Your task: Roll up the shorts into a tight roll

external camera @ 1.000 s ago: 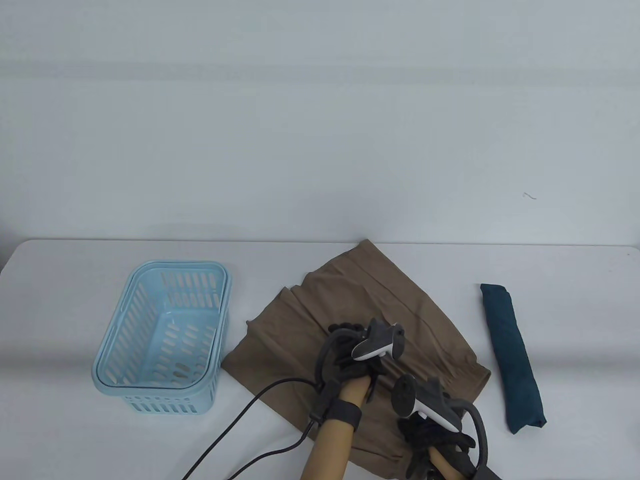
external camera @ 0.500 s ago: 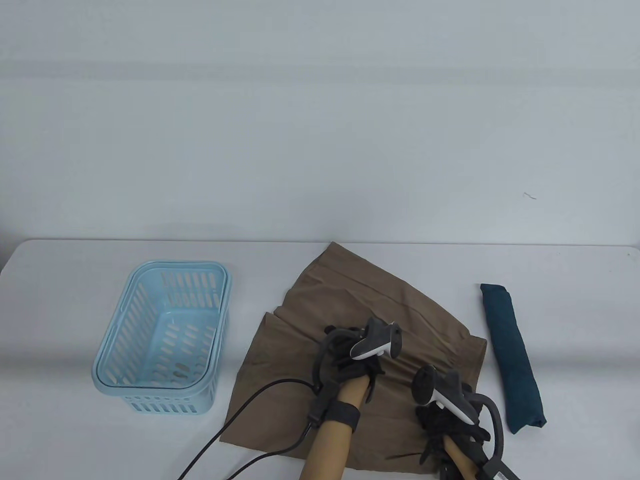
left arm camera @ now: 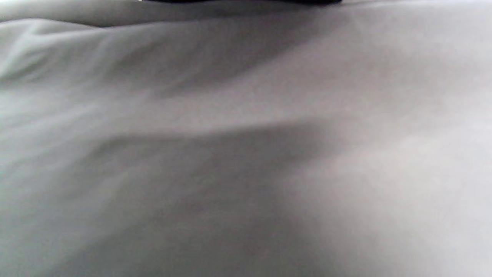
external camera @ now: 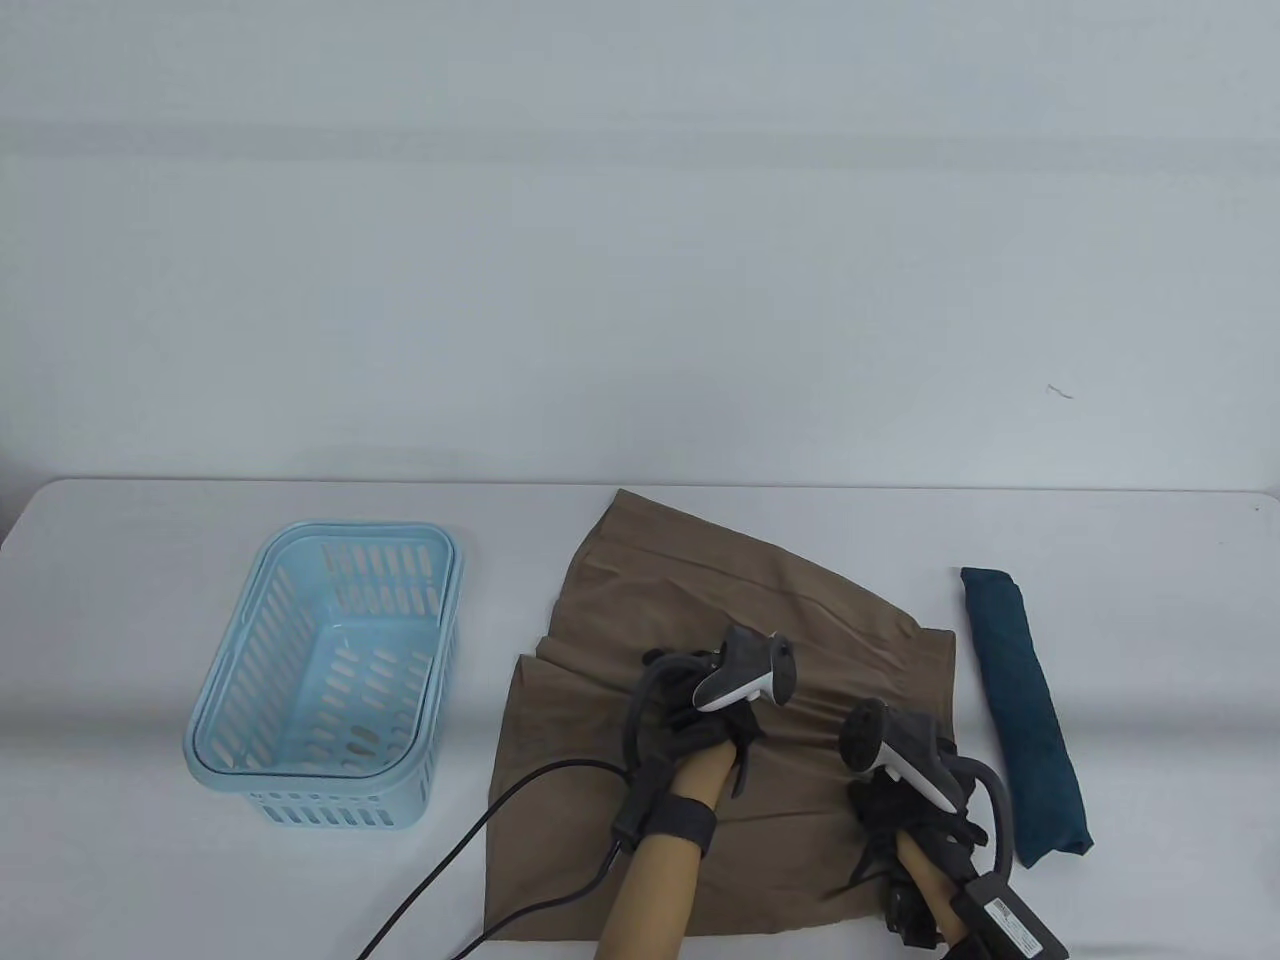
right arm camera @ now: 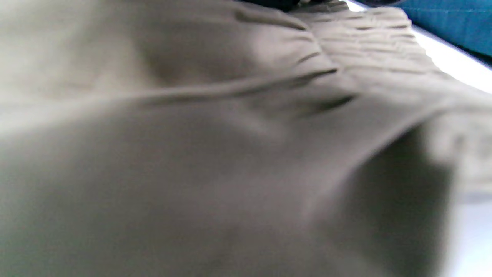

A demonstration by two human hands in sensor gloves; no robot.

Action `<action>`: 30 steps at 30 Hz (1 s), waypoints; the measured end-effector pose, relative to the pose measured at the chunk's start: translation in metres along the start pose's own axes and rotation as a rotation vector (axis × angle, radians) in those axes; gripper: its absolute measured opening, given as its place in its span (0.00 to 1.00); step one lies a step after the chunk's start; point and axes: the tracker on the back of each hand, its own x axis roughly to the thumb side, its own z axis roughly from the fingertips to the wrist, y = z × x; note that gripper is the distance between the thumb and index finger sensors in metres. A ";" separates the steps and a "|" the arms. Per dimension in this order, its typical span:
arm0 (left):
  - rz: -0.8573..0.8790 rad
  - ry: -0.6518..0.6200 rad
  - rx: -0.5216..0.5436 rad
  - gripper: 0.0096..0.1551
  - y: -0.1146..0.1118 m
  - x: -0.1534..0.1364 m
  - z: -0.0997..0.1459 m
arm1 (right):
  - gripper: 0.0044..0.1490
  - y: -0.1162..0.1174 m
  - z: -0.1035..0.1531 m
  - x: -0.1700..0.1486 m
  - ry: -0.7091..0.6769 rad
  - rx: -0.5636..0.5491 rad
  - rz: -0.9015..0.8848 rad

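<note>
The brown shorts (external camera: 600, 620) lie spread flat on the white table (external camera: 150, 880), waistband end toward the right. My left hand (external camera: 700, 715) rests on the middle of the shorts, fingers laid on the cloth. My right hand (external camera: 905, 800) grips the shorts at their right edge by the gathered waistband (right arm camera: 376, 42). The left wrist view shows only smooth cloth (left arm camera: 230, 154) close up. The right wrist view shows bunched cloth (right arm camera: 192, 154) lifted a little off the table.
A light blue slotted basket (external camera: 325, 540) stands at the left. A dark teal rolled garment (external camera: 1025, 700) lies just right of the shorts, and it also shows in the right wrist view (right arm camera: 453, 23). A black cable (external camera: 480, 820) trails from my left wrist.
The shorts have turned counter-clockwise on the table, their far corner swinging left. My right hand moved right and away along the waistband edge. My left hand stayed on the middle.
</note>
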 end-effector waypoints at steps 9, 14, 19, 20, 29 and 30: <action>0.014 0.032 -0.007 0.34 0.005 -0.010 -0.013 | 0.37 -0.015 -0.024 0.000 -0.020 0.018 -0.074; 0.027 0.044 -0.009 0.34 0.010 -0.015 -0.022 | 0.37 -0.022 -0.037 0.003 -0.025 0.013 -0.084; 0.030 0.042 -0.013 0.34 0.012 -0.017 -0.025 | 0.37 -0.023 -0.041 0.006 -0.024 0.003 -0.065; 0.028 0.041 -0.015 0.34 0.012 -0.017 -0.025 | 0.37 -0.023 -0.041 0.007 -0.024 0.001 -0.060; -0.003 0.042 -0.081 0.36 0.017 -0.016 -0.024 | 0.38 -0.020 -0.039 0.009 -0.027 -0.016 -0.006; 0.013 0.037 -0.087 0.36 0.018 -0.017 -0.025 | 0.38 -0.020 -0.039 0.009 -0.028 -0.013 -0.011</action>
